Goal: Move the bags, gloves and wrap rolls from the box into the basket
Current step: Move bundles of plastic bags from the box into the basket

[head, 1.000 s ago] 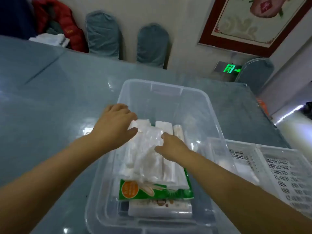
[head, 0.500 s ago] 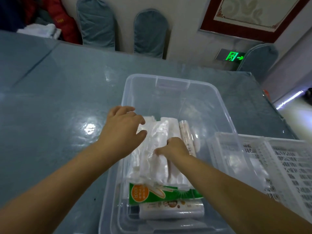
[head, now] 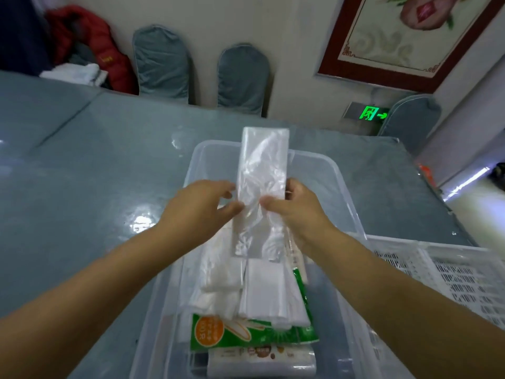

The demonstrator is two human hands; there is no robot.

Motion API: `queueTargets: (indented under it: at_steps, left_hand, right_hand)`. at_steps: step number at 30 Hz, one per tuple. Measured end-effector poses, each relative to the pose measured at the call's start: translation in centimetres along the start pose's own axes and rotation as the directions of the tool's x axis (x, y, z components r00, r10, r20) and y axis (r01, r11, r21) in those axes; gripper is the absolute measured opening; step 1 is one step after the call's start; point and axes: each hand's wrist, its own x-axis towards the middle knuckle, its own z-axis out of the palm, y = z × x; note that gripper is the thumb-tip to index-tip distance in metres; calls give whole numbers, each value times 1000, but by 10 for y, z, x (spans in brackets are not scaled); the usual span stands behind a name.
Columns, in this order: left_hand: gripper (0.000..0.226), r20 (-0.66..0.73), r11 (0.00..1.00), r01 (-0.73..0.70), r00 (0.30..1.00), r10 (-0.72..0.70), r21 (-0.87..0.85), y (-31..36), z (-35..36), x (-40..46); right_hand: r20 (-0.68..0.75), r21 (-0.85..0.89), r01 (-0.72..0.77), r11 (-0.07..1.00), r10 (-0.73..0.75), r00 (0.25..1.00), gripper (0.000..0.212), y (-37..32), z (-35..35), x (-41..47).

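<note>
Head view: bag pack lifted, basket next

Head: left hand (head: 203, 207) and right hand (head: 297, 207) both pinch the clear bag pack (head: 262, 184) at its lower edges, holding it upright above the box (head: 338, 187). More bags, a glove pack (head: 235, 333) and rolls remain inside. Basket (head: 448, 272) sits just right. Suggest: keep both pinches, film looks slippery; swing right, clear both rims, lay flat.

Dim, cool indoor light; glare patch on table (head: 142, 222) (overhead source); wide-angle bending at edges.
</note>
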Motion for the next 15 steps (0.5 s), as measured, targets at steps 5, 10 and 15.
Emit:
queueTargets:
  at_steps: [5,10,15]
  left_hand:
    - [18,-37,825,232,956,-292,-515,22,-14,21]
    - [21,-116,795,308,898,-424,-522,3,-21,15]
    - [17,-62,639,354,844,-533,-683,-23,-29,-6]
  right_hand:
    - [63,76,143,987,-147,987,24,-32,11,9]
    - [76,-89,62,994,-55,996,11,-3,14,20]
    - [77,-502,-163,850,231,970,6,73,18,19]
